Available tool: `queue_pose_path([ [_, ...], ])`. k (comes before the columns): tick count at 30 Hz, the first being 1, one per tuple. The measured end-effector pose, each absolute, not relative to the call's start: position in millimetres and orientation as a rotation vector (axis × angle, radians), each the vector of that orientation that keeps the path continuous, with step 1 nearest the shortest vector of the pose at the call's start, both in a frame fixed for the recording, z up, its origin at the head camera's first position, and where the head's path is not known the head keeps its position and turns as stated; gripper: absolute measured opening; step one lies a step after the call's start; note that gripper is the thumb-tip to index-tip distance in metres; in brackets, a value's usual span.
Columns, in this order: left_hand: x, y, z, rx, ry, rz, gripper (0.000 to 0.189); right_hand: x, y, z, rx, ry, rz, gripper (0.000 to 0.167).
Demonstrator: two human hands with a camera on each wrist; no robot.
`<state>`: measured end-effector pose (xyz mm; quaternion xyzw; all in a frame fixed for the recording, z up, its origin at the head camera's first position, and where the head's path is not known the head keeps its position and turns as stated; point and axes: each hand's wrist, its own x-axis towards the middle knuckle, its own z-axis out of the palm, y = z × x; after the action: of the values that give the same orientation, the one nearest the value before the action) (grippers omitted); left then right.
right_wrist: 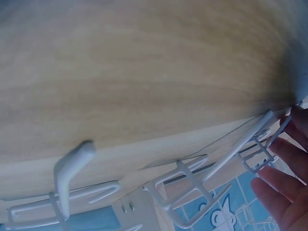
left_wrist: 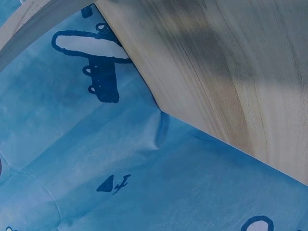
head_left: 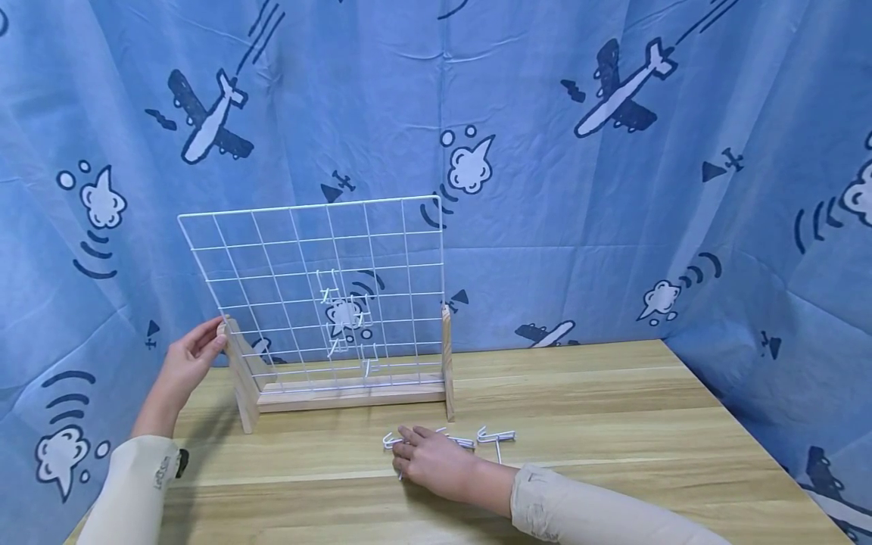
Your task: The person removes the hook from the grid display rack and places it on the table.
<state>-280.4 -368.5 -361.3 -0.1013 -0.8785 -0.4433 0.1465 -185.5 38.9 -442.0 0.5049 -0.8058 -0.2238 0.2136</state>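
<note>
At the left of the head view, my left hand (head_left: 187, 362) grips the top of a wooden side post (head_left: 240, 378) between thumb and fingers. That post belongs to a stand carrying a white wire grid panel (head_left: 293, 291), with several white wire hooks (head_left: 368, 366) hung near its middle. My right hand (head_left: 439, 463) is low over the table in front of the stand, its fingers around a white wire hook (right_wrist: 255, 156). Beside it lie a second hook (right_wrist: 185, 192) and, farther right in the head view, a third hook (head_left: 497, 437) with its prong toward me.
The wood-grain table (head_left: 613, 424) ends at the right edge, with blue airplane-print curtain (head_left: 545, 189) behind and at both sides. A wooden base bar (head_left: 354, 395) joins the stand's posts. In the left wrist view only table corner and curtain (left_wrist: 86, 144) show.
</note>
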Motion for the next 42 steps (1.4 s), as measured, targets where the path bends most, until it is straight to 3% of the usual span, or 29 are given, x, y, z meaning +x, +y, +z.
queue_pose_path([
  [22,-280.3,-367.7,-360.2,-0.285,-2.525,-1.289,0.063,-185.0,46.6,-438.8,1.463,-2.161,-0.604,0.025],
  [29,-281.4,-368.3,-361.5,-0.271,-2.531,-1.282,0.062,-182.9,48.6,-438.9,1.489,-2.065,-0.550,0.016],
  [33,-281.4,-368.6,-361.7,-0.281,-2.514,-1.296,0.062,-183.6,48.3,-437.4,1.487,-2.022,-0.479,0.009],
  [42,-280.5,-367.0,-361.3,-0.268,-2.513,-1.307,0.062,-194.5,40.5,-432.6,1.391,-1.990,-0.130,0.013],
])
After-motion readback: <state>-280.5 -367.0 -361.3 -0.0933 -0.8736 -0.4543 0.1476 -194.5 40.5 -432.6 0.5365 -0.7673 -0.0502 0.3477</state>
